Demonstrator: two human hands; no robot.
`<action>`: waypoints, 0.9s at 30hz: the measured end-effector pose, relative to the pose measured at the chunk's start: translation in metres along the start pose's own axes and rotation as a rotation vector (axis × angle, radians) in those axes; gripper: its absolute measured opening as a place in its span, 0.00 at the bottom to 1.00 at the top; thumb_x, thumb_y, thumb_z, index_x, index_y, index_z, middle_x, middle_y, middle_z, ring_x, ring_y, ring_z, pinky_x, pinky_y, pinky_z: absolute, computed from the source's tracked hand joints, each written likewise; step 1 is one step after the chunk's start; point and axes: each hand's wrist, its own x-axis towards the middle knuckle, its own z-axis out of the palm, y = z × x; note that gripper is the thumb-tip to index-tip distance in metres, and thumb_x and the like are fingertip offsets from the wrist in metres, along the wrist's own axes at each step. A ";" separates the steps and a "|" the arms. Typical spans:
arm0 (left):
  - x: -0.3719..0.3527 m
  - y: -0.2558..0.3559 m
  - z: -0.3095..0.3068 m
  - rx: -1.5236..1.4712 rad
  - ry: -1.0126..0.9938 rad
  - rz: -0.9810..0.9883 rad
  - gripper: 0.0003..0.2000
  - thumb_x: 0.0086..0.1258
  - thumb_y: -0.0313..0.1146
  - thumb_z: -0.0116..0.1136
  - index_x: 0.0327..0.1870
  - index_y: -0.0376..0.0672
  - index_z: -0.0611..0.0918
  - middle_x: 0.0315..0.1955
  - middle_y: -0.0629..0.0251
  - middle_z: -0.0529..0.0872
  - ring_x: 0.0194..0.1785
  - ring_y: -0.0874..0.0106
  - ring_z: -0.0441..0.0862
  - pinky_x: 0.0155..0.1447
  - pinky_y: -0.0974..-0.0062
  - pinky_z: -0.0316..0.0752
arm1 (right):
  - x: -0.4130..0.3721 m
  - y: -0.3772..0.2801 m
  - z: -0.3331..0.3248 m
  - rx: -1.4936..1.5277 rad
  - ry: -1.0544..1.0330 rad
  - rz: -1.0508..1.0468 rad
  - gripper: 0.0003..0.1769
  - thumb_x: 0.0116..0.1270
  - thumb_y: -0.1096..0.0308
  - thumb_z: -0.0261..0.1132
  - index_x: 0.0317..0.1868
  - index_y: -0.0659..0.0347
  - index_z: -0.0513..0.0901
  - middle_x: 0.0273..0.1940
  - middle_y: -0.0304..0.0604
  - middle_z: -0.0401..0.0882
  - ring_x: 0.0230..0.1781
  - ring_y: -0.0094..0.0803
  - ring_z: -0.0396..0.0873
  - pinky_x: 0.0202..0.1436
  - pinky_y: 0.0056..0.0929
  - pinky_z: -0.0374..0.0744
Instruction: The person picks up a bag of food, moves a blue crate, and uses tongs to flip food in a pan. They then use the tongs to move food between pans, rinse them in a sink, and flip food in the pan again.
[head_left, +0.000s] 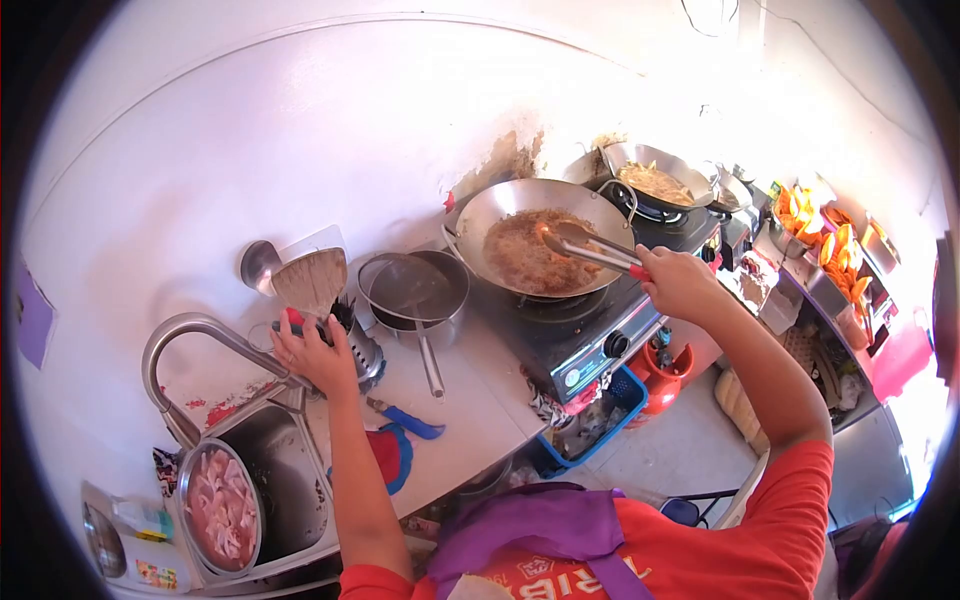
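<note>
My right hand (672, 280) is closed round the handle of metal tongs (600, 252), whose tips reach into the brown bubbling food in a large wok (505, 196) on the gas stove (590, 345). My left hand (318, 355) is at the metal utensil holder (366, 350), with its fingers by a dark and red handle; whether it grips that handle is unclear. Just above that hand, a wide flat spatula (312, 281) and a ladle (259, 264) stand up against the wall. A strainer (428, 355) rests across a pot (452, 290) between the holder and the wok.
Left, a sink (290, 440) with a bowl of raw meat (222, 505). A blue-handled tool (412, 420) lies near the counter edge. Below the stove are a blue basket (632, 392) and an orange gas cylinder (662, 380). A second wok (668, 160) sits behind, right.
</note>
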 end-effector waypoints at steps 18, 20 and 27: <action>-0.012 0.012 0.006 -0.056 -0.004 0.011 0.14 0.66 0.41 0.61 0.43 0.40 0.81 0.65 0.52 0.68 0.72 0.45 0.53 0.71 0.47 0.51 | 0.012 -0.007 -0.001 -0.076 -0.065 -0.011 0.23 0.59 0.65 0.64 0.54 0.66 0.74 0.47 0.51 0.79 0.44 0.47 0.82 0.45 0.41 0.81; -0.013 0.014 0.007 -0.066 -0.015 -0.006 0.13 0.66 0.40 0.61 0.43 0.40 0.81 0.65 0.51 0.67 0.72 0.45 0.53 0.71 0.48 0.51 | 0.015 -0.004 0.005 -0.066 -0.077 -0.015 0.23 0.61 0.63 0.64 0.54 0.64 0.74 0.46 0.50 0.79 0.44 0.47 0.82 0.45 0.43 0.80; -0.015 0.013 0.008 -0.088 0.003 0.010 0.12 0.65 0.39 0.61 0.43 0.42 0.82 0.64 0.51 0.68 0.71 0.44 0.55 0.69 0.45 0.51 | 0.028 0.021 -0.001 0.275 -0.164 0.038 0.17 0.62 0.61 0.62 0.48 0.60 0.76 0.40 0.53 0.82 0.44 0.49 0.81 0.47 0.47 0.78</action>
